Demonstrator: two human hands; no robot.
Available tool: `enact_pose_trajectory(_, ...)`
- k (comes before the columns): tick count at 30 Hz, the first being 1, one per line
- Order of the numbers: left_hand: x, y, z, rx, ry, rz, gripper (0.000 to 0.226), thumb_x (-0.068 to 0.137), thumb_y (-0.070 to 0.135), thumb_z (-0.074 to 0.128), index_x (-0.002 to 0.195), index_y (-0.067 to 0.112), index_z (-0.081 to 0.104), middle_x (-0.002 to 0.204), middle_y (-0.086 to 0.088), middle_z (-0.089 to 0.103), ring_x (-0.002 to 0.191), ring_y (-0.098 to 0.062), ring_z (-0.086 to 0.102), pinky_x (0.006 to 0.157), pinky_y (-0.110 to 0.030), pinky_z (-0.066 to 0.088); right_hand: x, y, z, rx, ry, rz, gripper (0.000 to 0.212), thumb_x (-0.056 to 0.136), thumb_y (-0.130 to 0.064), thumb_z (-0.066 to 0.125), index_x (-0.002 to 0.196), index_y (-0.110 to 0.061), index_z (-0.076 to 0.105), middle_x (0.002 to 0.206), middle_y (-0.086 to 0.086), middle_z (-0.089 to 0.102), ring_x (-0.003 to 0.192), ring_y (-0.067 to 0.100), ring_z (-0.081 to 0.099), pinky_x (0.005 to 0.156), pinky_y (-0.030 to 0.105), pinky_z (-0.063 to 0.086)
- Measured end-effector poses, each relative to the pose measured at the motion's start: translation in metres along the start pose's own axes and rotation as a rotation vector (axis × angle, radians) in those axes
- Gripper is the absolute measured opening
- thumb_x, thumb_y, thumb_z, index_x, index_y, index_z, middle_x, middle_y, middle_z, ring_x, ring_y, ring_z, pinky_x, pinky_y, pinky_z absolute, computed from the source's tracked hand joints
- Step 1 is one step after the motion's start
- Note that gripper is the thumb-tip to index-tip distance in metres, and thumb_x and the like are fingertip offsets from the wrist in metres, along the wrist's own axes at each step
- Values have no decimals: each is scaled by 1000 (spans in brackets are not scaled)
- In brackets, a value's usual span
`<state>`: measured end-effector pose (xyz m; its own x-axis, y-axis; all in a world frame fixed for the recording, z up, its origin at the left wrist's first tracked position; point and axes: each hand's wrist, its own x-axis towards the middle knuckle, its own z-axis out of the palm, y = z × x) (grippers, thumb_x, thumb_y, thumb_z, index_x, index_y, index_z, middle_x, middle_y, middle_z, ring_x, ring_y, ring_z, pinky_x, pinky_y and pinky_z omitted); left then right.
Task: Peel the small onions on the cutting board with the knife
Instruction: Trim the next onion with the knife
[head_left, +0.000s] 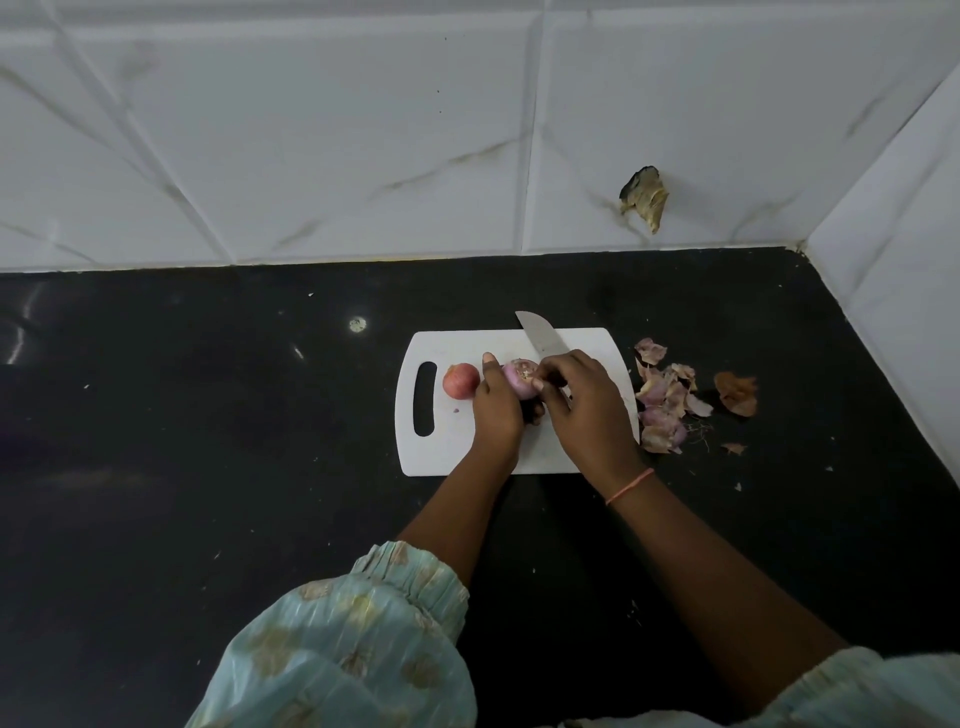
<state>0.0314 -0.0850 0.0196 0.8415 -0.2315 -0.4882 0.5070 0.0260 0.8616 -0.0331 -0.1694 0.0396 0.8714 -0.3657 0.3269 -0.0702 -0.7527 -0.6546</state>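
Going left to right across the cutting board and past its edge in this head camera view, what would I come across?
Handle slot → unpeeled onion → left hand → onion being peeled → right hand with the knife → pile of onion skins on the counter → a lone brown skin.

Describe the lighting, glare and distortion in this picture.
Head view: dim, even light; glare spots on the black counter at left; wide-angle bending of the wall tiles; white cutting board bright; right hand, knife and held onion slightly soft.
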Motion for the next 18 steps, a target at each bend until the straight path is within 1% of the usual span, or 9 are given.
enact_pose_trajectory(4, -1, 1, 1, -31, 37, -53, 59, 106, 50, 24, 112, 10, 66, 101, -10, 72, 87, -19, 66, 68, -27, 52, 4, -3, -2, -143, -74, -30, 8, 93, -15, 57, 97, -10, 61, 98, 7, 62, 92, 23, 52, 76, 39, 47)
enact_pose_trajectory(6, -2, 2, 2, -37, 37, -61, 56, 107, 50, 25, 114, 12, 65, 104, -7, 71, 91, -16, 66, 68, -24, 51, 6, -5, -2, -143, -104, -2, 10, 94, -17, 56, 97, -9, 61, 98, 8, 63, 91, 23, 53, 77, 39, 47)
enact_pose_trajectory(8, -2, 2, 2, -9, 38, -41, 57, 106, 50, 24, 119, 11, 65, 106, -7, 71, 94, -15, 67, 69, -22, 50, 7, -10, -6, -5, -153, 100, 14, 96, -22, 55, 99, -11, 62, 97, 5, 65, 89, 18, 57, 77, 35, 49)
enact_pose_trajectory(10, -4, 1, 1, 11, 34, 7, 57, 107, 48, 25, 116, 9, 65, 98, -7, 72, 87, -13, 67, 65, -20, 51, 7, -19, -11, 238, -202, 251, 14, 97, -28, 56, 98, -16, 62, 92, -1, 66, 84, 8, 62, 72, 24, 51)
enact_pose_trajectory(12, -8, 0, 3, 15, 18, 73, 58, 108, 45, 25, 94, 6, 66, 76, -7, 69, 66, -11, 65, 57, -20, 52, 8, -26, -17, 523, -181, 415, 7, 96, -20, 58, 93, -16, 63, 83, -5, 66, 72, -1, 63, 65, 15, 48)
enact_pose_trajectory(14, -10, -1, 4, 17, -12, 114, 65, 108, 45, 23, 81, 3, 64, 61, -9, 64, 49, -13, 59, 49, -24, 49, 15, -25, -27, 835, -73, 608, 10, 91, -8, 62, 83, -13, 63, 73, -1, 66, 67, 7, 63, 65, 21, 48)
enact_pose_trajectory(15, -9, 0, 3, 22, -26, 107, 70, 108, 47, 21, 80, 0, 65, 60, -11, 65, 46, -15, 57, 48, -25, 48, 19, -23, -34, 947, 17, 679, 16, 88, -2, 64, 77, -13, 60, 69, 1, 65, 66, 13, 63, 65, 26, 49)
enact_pose_trajectory(16, -9, 1, 2, 32, -38, 87, 74, 108, 48, 20, 80, -2, 66, 60, -12, 65, 46, -16, 57, 47, -24, 48, 22, -18, -42, 992, 112, 726, 23, 85, 4, 63, 73, -13, 56, 68, 2, 65, 67, 15, 64, 64, 28, 50)
enact_pose_trajectory(18, -7, 3, 0, 39, -59, 33, 78, 107, 51, 19, 79, -2, 67, 60, -14, 66, 47, -18, 57, 47, -23, 48, 24, -8, -58, 837, 255, 716, 34, 81, 15, 55, 67, -15, 51, 69, 3, 64, 67, 13, 65, 59, 26, 51)
